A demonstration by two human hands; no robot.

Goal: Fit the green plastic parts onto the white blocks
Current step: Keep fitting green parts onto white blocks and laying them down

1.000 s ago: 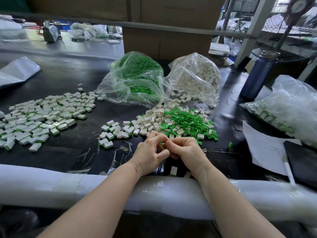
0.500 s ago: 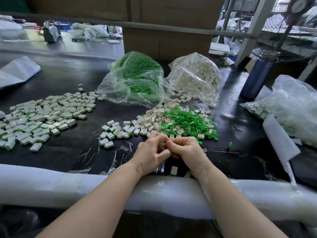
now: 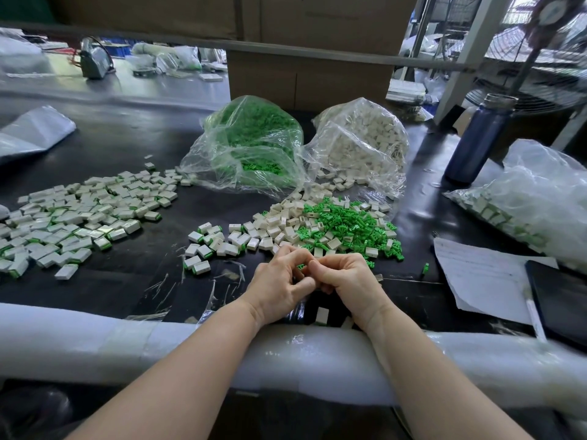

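Since the earlier frames the white paper sheet (image 3: 486, 277) at right, which had lifted and folded up half a second ago, lies flat again on the tabletop (image 3: 133, 147); both hands sit where they were.

Left hand (image 3: 279, 284) and right hand (image 3: 349, 281) meet at the near edge of the tabletop, fingers curled inward, knuckles touching. A sliver of green shows between the fingertips, so each grip is clenched on a small piece, though how much of it each hand holds is hidden. Both wrists rest on the white foam padding (image 3: 95, 344) along the tabletop edge.

Just beyond the hands: a loose heap of green plastic parts (image 3: 352, 227), mixed on its left with bare white blocks (image 3: 286, 223). One white block lies under the wrists, near the padding. A single green part (image 3: 425, 268) sits apart, to the right.

Left of the heap, a small cluster of blocks with green fitted (image 3: 209, 246); farther left, a wide spread of finished blocks (image 3: 79, 217).

Behind: a clear bag of green parts (image 3: 251, 144) beside a clear bag of white blocks (image 3: 362, 144), touching. At right, a blue bottle (image 3: 476, 141) stands upright, another bag of fitted pieces (image 3: 533, 198) near it, and a dark tablet (image 3: 562, 303) overlaps the paper.
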